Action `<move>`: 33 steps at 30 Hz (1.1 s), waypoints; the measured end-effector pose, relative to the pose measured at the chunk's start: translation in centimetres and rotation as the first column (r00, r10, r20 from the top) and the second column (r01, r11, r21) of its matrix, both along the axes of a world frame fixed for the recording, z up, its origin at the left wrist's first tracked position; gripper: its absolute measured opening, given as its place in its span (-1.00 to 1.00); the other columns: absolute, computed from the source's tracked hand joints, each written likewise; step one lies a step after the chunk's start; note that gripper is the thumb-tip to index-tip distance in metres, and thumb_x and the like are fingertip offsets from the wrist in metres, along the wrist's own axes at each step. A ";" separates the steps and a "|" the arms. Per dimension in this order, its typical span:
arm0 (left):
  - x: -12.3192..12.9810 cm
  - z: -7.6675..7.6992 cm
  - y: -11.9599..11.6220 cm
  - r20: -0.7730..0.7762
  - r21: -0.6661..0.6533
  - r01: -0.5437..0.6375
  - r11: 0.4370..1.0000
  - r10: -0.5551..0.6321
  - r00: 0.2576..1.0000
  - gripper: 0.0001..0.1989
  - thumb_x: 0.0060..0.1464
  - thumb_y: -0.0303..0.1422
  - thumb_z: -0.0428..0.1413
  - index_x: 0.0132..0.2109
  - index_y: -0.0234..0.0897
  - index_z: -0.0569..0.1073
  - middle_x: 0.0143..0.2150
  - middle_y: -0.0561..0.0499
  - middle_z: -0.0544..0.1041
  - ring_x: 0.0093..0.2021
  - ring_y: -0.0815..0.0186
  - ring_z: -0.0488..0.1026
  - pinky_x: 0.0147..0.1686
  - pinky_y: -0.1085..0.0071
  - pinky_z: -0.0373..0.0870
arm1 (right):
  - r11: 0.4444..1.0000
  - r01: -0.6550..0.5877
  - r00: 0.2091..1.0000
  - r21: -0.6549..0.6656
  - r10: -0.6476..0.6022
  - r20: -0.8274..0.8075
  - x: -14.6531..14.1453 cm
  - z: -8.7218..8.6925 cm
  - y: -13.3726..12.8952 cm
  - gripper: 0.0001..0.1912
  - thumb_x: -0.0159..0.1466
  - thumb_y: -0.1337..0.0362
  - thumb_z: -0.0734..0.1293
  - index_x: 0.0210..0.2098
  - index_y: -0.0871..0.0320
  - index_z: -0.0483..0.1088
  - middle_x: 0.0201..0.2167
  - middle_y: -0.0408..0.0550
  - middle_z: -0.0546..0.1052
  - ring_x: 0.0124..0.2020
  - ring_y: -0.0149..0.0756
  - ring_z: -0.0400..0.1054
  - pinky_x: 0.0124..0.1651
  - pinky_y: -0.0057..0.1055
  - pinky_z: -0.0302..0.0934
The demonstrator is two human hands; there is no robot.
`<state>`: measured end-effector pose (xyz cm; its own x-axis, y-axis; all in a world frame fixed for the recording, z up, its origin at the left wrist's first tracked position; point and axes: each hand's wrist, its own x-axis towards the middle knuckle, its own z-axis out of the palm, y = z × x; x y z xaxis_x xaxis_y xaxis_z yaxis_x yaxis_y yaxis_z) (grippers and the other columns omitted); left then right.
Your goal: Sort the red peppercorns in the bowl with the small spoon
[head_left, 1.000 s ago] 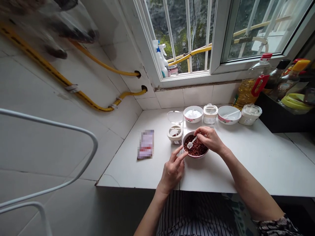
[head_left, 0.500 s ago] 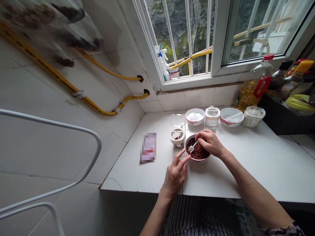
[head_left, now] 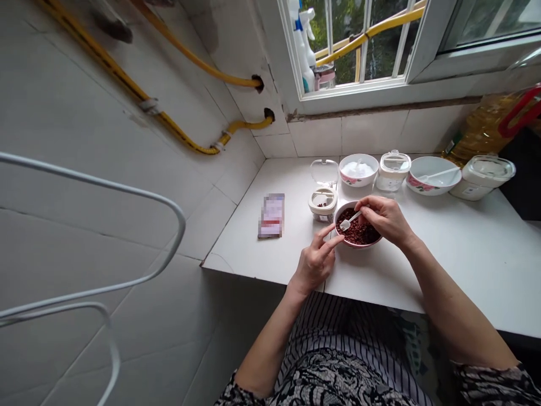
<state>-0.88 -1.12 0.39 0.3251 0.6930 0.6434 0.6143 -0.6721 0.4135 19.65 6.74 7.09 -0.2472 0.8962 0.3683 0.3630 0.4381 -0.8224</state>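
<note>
A small bowl full of dark red, peppercorn-like pieces stands near the counter's front edge. My right hand pinches the handle of a small white plastic spoon, whose scoop rests over the pieces near the bowl's left side. At the left rim, finger and thumb of my left hand hold the bowl, their tips a little apart. Just behind and left of it, a spice jar stands with its clear lid up; a few dark pieces show inside.
Along the back are a bowl of white powder, a lidded jar, a flowered bowl with a white spoon and another clear-lidded jar. An oil bottle stands behind. A blurred packet lies left. White metal tubing juts in.
The camera view has tilted down and shifted left, so the counter sits higher and farther right. Both hands keep nearly the same places at the bowl, the spoon still in my right hand.
</note>
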 end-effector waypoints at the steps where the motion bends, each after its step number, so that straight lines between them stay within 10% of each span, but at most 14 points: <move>1: 0.0 0.0 0.0 0.009 -0.006 0.003 1.000 -0.003 1.000 -0.53 0.23 -0.62 -0.02 0.20 -0.14 0.34 0.27 -0.17 0.36 0.08 0.25 0.52 -0.10 0.38 0.59 | 0.999 0.011 1.000 -0.033 -0.011 -0.026 0.1 0.0 0.0 -0.84 0.18 0.35 0.22 -0.43 0.13 0.44 -0.65 -0.18 0.49 -0.56 -0.31 0.38 -0.27 -0.33 0.31; 13: 0.0 -0.2 -0.2 0.015 -0.026 0.023 0.999 -0.023 1.000 -0.52 0.25 -0.62 -0.04 0.24 -0.15 0.29 0.29 -0.21 0.33 -0.19 0.40 0.57 -0.19 0.44 0.58 | 0.994 0.071 0.992 0.081 -0.078 0.099 -0.2 -0.2 0.1 -0.81 0.21 0.37 0.23 -0.46 0.09 0.45 -0.58 -0.14 0.55 -0.41 -0.23 0.45 -0.07 -0.26 0.29; 24: -0.2 -0.1 -0.2 0.011 -0.020 0.015 1.000 -0.014 1.000 -0.50 0.22 -0.64 -0.02 0.23 -0.13 0.32 0.28 -0.17 0.36 0.05 0.28 0.54 -0.08 0.39 0.58 | 0.976 0.065 0.981 -0.208 -0.100 -0.164 0.0 0.0 0.0 -0.85 0.15 0.28 0.25 -0.43 0.15 0.45 -0.63 -0.14 0.53 -0.54 -0.32 0.41 -0.37 -0.40 0.30; 33: -0.1 0.0 -0.2 0.026 -0.028 0.028 0.999 -0.027 0.999 -0.48 0.21 -0.66 -0.03 0.23 -0.12 0.32 0.27 -0.19 0.35 0.02 0.28 0.55 -0.12 0.42 0.59 | 0.987 0.139 0.989 -0.081 -0.143 -0.035 0.2 0.0 0.1 -0.83 0.15 0.34 0.22 -0.47 0.13 0.44 -0.66 -0.16 0.50 -0.58 -0.30 0.39 -0.33 -0.35 0.32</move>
